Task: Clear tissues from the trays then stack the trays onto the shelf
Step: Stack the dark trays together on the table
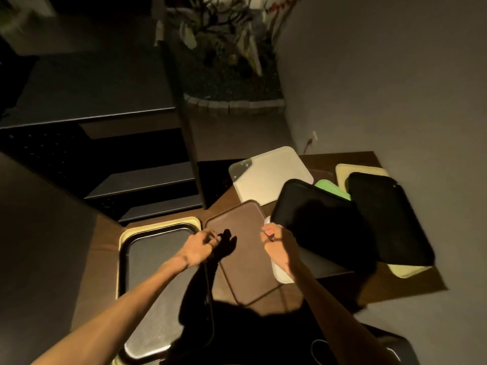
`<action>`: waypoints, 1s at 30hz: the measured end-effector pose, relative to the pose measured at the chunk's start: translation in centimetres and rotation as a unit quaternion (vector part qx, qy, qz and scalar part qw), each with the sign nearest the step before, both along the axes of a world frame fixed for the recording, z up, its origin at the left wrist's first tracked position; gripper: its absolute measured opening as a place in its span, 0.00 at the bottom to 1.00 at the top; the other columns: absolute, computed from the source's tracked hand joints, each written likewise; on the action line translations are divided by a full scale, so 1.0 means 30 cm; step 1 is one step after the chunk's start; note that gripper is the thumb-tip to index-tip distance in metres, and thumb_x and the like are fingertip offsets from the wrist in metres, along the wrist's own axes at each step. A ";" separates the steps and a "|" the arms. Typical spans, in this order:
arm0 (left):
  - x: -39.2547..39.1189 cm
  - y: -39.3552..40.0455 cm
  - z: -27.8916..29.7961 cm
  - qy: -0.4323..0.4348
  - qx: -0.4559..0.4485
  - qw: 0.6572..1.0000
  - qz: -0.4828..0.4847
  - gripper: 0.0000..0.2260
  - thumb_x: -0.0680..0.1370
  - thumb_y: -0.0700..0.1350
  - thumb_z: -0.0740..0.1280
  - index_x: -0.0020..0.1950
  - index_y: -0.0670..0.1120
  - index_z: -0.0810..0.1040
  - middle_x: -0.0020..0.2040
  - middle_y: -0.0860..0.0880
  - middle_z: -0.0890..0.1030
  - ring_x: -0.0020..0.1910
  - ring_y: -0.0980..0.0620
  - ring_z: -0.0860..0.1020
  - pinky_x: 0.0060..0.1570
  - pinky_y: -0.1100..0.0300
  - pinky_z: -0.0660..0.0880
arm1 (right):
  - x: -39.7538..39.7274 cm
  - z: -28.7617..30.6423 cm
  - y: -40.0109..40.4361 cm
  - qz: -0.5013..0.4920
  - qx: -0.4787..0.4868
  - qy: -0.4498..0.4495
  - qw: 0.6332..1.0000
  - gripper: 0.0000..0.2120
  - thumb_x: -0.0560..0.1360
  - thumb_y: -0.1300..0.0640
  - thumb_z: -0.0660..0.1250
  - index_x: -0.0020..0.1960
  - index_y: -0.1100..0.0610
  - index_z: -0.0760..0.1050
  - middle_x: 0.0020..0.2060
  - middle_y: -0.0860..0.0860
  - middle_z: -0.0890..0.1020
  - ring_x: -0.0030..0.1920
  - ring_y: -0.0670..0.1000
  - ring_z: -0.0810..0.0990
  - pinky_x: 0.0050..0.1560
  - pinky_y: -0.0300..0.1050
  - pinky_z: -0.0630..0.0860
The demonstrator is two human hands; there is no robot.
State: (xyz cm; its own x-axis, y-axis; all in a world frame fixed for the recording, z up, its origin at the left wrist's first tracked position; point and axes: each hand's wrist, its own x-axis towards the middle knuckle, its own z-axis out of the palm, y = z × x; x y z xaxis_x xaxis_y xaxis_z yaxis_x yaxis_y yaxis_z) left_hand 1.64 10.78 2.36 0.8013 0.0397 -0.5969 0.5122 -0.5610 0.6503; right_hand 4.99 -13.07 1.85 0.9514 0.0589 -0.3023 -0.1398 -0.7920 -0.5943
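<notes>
Several trays lie on a brown wooden table (411,283). A brown tray (245,270) is in the middle, and my left hand (201,246) hovers over its left edge, fingers loosely curled and holding nothing. My right hand (279,246) is at the left edge of a black tray (324,227), fingers curled; whether it grips that edge is unclear. A white tray (280,276) peeks out under this black tray. At the left, a dark shiny tray (155,275) sits on a cream tray (160,223). Dark shelves (147,180) stand behind. I see no tissues.
Further back lie a white tray (274,175), a green tray (332,190), and another black tray (382,219) on a cream one (404,270). A planter with branches (232,75) stands behind. A grey wall (395,88) runs along the right.
</notes>
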 end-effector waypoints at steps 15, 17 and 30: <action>0.164 -0.712 -0.114 0.222 -0.307 0.879 0.291 0.08 0.79 0.36 0.60 0.46 0.39 0.78 0.37 0.42 0.81 0.33 0.48 0.79 0.32 0.61 0.78 | 0.077 -0.056 -0.588 -0.108 -0.021 0.013 0.994 0.08 0.78 0.50 0.64 0.55 0.50 0.78 0.51 0.50 0.85 0.52 0.54 0.83 0.52 0.47 0.79; 0.181 -0.783 -0.145 0.231 -0.301 0.871 0.312 0.06 0.79 0.36 0.60 0.47 0.39 0.77 0.38 0.41 0.77 0.28 0.48 0.78 0.26 0.62 0.76 | 0.071 -0.076 -0.641 -0.135 -0.017 0.021 0.990 0.08 0.77 0.49 0.63 0.55 0.48 0.77 0.50 0.49 0.85 0.52 0.55 0.83 0.52 0.48 0.79; 0.251 -1.014 -0.207 0.240 -0.447 0.722 0.470 0.06 0.75 0.32 0.59 0.40 0.39 0.73 0.44 0.38 0.82 0.56 0.39 0.77 0.66 0.47 0.70 | 0.058 -0.180 -0.944 -0.150 -0.174 -0.100 0.968 0.22 0.74 0.55 0.67 0.67 0.55 0.73 0.61 0.54 0.75 0.62 0.56 0.74 0.59 0.50 0.77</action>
State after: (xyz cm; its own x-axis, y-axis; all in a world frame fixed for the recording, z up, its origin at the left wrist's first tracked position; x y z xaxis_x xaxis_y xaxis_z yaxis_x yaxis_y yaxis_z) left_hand 9.17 -19.65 -3.85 0.3624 -0.1415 -0.9212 0.6807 0.7154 0.1578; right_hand 6.73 -41.39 -3.56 0.9513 -0.3020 -0.0613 -0.3045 -0.8906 -0.3377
